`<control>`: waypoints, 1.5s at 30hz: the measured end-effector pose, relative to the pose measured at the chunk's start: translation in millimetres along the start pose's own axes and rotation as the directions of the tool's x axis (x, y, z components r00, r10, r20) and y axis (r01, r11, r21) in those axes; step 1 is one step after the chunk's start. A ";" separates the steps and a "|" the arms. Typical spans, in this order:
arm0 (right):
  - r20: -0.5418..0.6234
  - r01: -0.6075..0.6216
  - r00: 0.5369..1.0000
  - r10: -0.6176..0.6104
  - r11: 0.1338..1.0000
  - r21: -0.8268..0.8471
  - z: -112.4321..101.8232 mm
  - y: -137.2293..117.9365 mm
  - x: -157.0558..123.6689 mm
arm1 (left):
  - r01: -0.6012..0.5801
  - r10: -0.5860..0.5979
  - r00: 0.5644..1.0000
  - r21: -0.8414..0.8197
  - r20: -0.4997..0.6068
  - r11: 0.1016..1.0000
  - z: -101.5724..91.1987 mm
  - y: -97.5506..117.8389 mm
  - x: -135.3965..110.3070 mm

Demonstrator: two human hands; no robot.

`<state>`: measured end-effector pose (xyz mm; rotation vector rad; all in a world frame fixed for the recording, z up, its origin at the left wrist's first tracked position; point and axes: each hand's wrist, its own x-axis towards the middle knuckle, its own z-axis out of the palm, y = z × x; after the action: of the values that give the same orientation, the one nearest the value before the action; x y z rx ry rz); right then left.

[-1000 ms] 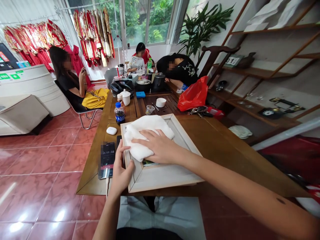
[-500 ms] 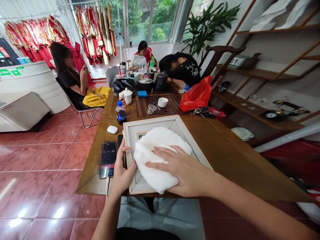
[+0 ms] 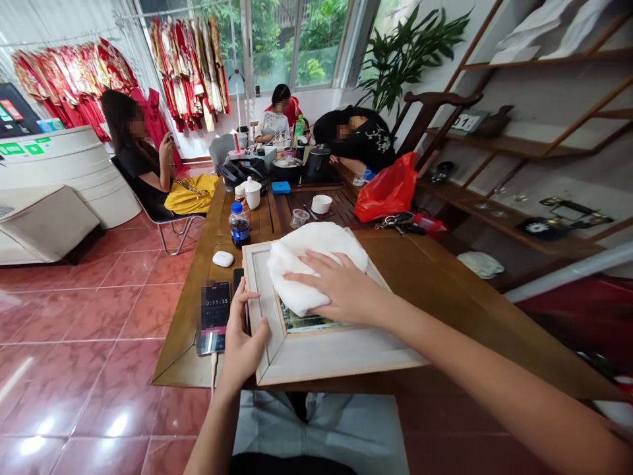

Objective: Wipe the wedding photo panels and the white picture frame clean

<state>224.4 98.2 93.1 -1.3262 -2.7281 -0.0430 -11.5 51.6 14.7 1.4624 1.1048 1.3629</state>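
Observation:
A picture frame (image 3: 341, 356) with a pale wooden edge and a light mat lies flat on the table before me. Part of a greenish picture (image 3: 307, 322) shows in its middle; a folded, fluffy white cloth (image 3: 297, 293) covers the rest. My right hand (image 3: 346, 290) presses on the cloth with its fingers spread, gripping it into folds over the far half of the frame. At the frame's left side, my left hand (image 3: 247, 336) grips the edge, thumb on top and fingers curled along the outside.
Left of the frame are a plugged-in phone (image 3: 215, 320), a white earbud case (image 3: 223, 258) and a cola bottle (image 3: 240, 227). Beyond it are a white bowl (image 3: 321, 204), a red plastic bag (image 3: 388, 191) and keys (image 3: 395, 221). Several people sit around the table.
My right hand has pushed the white cloth away from me, toward the frame's far edge. The near mat and part of the picture are now uncovered. My left hand has stayed put.

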 end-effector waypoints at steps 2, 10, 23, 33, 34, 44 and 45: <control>0.073 0.014 0.997 -0.018 0.998 0.061 -5.2 -6.7 -12.0 | -0.006 0.006 1.000 -0.012 0.001 1.000 0.4 0.0 0.3; 0.215 0.038 0.972 -0.099 0.962 0.271 -20.9 -26.8 -65.8 | -0.020 0.020 1.000 -0.022 0.005 1.000 0.6 -1.0 -0.8; -0.145 -0.127 0.985 0.098 0.970 -0.206 10.0 12.0 -16.9 | -0.011 0.011 1.000 -0.026 0.026 1.000 -2.2 0.3 0.2; -0.068 -0.041 0.997 0.038 0.998 -0.054 -0.6 -7.0 -65.4 | -0.019 0.020 1.000 -0.018 0.018 1.000 -1.7 1.1 -0.3; -0.066 -0.028 0.998 0.025 0.999 -0.034 -2.3 -12.3 -76.6 | -0.021 0.021 1.000 -0.015 0.018 1.000 -1.5 1.4 -0.4; -0.179 -0.078 0.982 0.060 0.992 -0.094 8.2 -7.0 -96.2 | -0.037 0.037 0.999 -0.006 0.035 0.999 -1.4 1.3 0.5; -0.186 -0.097 0.980 0.073 0.988 -0.122 10.5 -2.0 -89.0 | -0.037 0.037 0.999 -0.005 0.037 0.999 -1.7 0.9 0.4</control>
<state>276.5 28.0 73.0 -1.3954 -2.5522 -0.3235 -13.2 51.8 15.8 1.5062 1.0548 1.3573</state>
